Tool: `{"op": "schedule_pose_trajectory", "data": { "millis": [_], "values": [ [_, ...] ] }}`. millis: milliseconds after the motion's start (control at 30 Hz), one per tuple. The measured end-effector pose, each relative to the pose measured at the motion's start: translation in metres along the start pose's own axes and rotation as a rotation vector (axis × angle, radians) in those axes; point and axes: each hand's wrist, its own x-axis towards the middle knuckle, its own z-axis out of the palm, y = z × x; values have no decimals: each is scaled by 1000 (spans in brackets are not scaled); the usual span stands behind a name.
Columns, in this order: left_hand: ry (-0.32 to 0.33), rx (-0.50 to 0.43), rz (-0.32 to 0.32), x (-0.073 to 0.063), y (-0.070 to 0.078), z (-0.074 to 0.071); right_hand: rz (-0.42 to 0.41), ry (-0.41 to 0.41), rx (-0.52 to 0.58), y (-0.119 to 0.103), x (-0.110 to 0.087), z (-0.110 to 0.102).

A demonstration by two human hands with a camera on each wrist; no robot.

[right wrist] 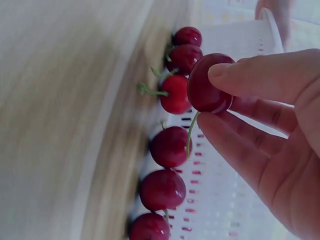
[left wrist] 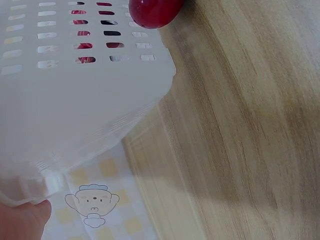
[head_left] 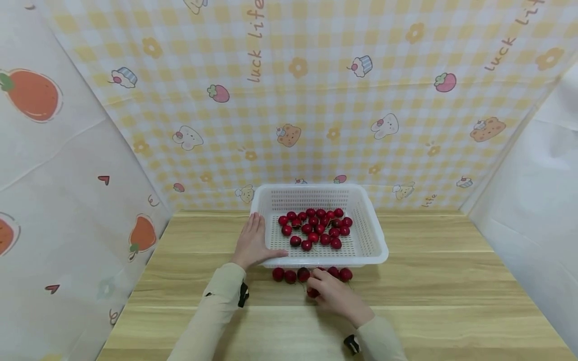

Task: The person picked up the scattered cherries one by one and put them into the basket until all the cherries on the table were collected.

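Note:
A white plastic basket (head_left: 378,235) with slotted walls holds many dark red cherries (head_left: 313,237). My left hand (head_left: 254,244) rests on its front left corner, fingers straight along the left rim and thumb stretched over the front rim. Between thumb and fingertips, my right hand (head_left: 336,295) pinches a cherry (right wrist: 210,85) with a thin green stem, in front of the basket. On the table, a row of loose cherries (head_left: 278,274) lies along the basket's front wall, some with green stems. In the head view the right hand partly covers this row.
The basket stands on a wood-grain table (head_left: 433,281), close to a yellow checked backdrop (head_left: 316,110) with printed cartoons. White sheets hang at the left (head_left: 67,165) and at the right (head_left: 537,190).

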Motion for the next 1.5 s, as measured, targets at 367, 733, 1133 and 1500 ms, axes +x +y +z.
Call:
{"op": "schedule_pose_trajectory", "data": {
  "millis": [367,733,1133,1500],
  "values": [
    [-1,-2,-6,0,-3,0,-176,166,20,-5,-15,-25],
    [-11,-11,-9,1,-3,-2,-311,289,-99,-7,-6,-78],
    [-16,-12,-15,1,-4,-1,-418,188,-114,15,50,-129],
    [-39,-24,-20,0,-1,-4,-41,-117,-45,69,136,-132]
  ]
}}
